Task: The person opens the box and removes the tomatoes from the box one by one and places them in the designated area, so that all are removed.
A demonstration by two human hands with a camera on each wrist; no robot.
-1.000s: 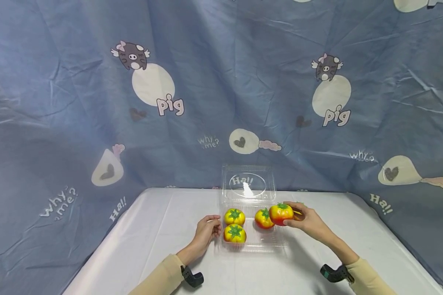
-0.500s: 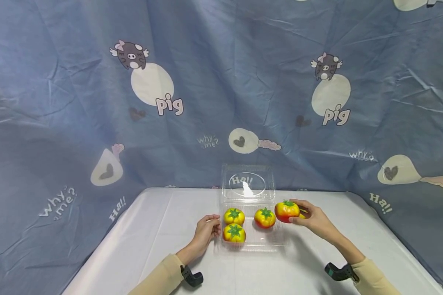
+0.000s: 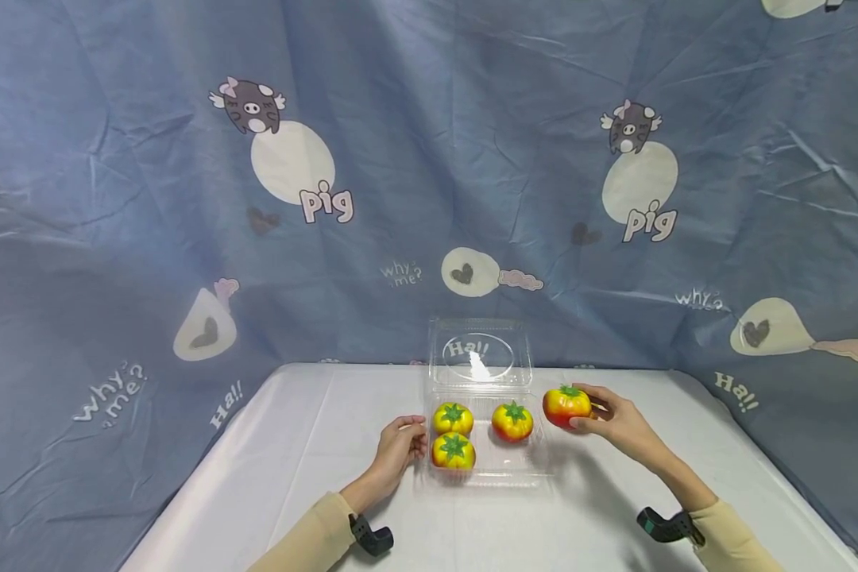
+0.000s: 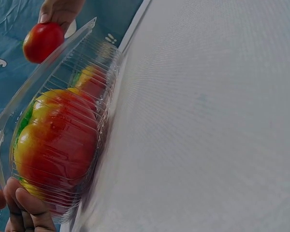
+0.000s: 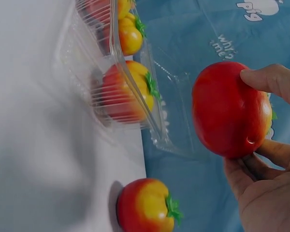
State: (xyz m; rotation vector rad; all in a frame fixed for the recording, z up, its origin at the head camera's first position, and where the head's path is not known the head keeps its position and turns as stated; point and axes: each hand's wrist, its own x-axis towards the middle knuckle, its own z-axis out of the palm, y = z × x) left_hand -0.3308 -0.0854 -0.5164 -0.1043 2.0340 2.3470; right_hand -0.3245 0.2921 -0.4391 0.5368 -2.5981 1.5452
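My right hand (image 3: 618, 421) pinches a red-and-yellow tomato (image 3: 566, 407) with a green leafy top, held up just right of a clear plastic clamshell box (image 3: 504, 475). In the right wrist view, the thumb lies on one side of this tomato (image 5: 227, 111) and fingers on the other. Two tomatoes (image 3: 453, 452) sit along the box's left side, and a third tomato (image 3: 512, 422) sits at its back right. My left hand (image 3: 399, 449) is at the box's left wall, relaxed fingers (image 4: 31, 205) touching the ribbed plastic.
Another tomato (image 5: 145, 208) rests on the white table outside the box, hidden behind my right hand in the head view. The box's lid (image 3: 479, 353) stands raised at the back. A blue printed cloth (image 3: 372, 302) hangs behind the table (image 3: 314, 421).
The right hand has moved right with its tomato, from overlapping the back-right tomato to beyond the box's right edge. The left hand stays at the box wall.
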